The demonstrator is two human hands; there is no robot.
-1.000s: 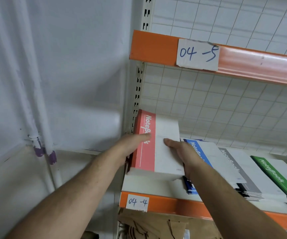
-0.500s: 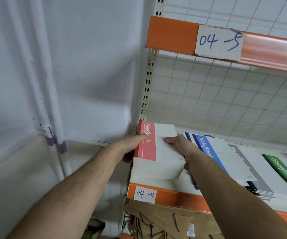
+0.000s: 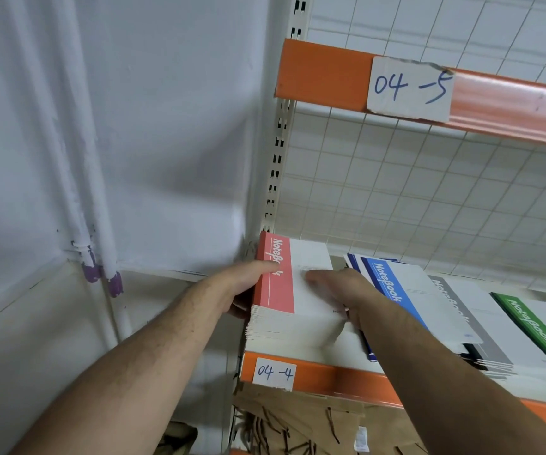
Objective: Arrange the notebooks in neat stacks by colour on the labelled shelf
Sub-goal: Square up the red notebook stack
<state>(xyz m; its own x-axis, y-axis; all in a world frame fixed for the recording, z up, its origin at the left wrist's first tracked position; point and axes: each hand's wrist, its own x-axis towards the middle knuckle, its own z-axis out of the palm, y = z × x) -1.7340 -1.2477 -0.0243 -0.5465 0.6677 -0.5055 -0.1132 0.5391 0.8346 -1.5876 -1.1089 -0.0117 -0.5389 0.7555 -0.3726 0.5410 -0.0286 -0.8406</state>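
Observation:
A stack of red-spined notebooks (image 3: 284,290) lies at the left end of the shelf (image 3: 317,353) labelled 04-4. My left hand (image 3: 245,284) grips the stack's left side, thumb on top and fingers under the spine edge. My right hand (image 3: 340,290) holds the stack's right side, with fingers lying across the white cover. To the right lie a blue-spined stack (image 3: 409,300), a grey-spined stack (image 3: 472,320) and a green-spined stack (image 3: 534,326), each slightly fanned.
An upper shelf beam (image 3: 327,77) labelled 04-5 hangs above. A wire grid (image 3: 413,198) backs the shelf. The white wall with pipes (image 3: 78,159) is at the left. Brown paper bags (image 3: 304,421) fill the level below.
The red stack sits squarer and further back at the shelf's left end. Both hands stay on its sides. The camera has moved closer and tilted slightly.

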